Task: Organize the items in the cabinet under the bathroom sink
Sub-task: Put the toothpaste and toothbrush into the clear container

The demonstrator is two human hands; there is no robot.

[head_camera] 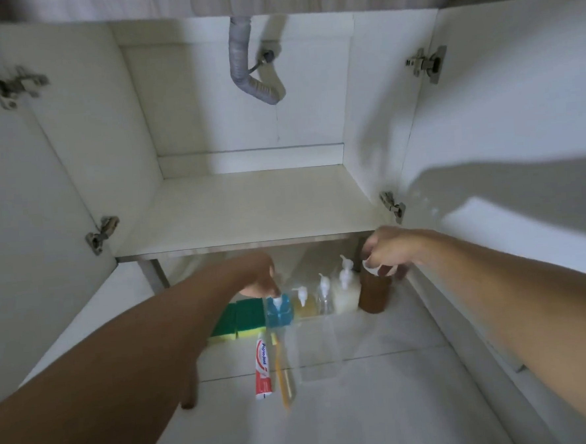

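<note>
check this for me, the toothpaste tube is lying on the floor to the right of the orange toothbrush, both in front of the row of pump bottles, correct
Not quite. In the head view the toothpaste tube lies to the left of the orange toothbrush, not the right. Both are on the floor in front of the row of pump bottles, as you said.

The toothpaste tube [262,369], red and white, carries the brand name "Pepsodent" along its side. No other text can be read.

Motion blur smears both hands [322,271] and the pump bottles [323,297]; grips unclear.
</note>
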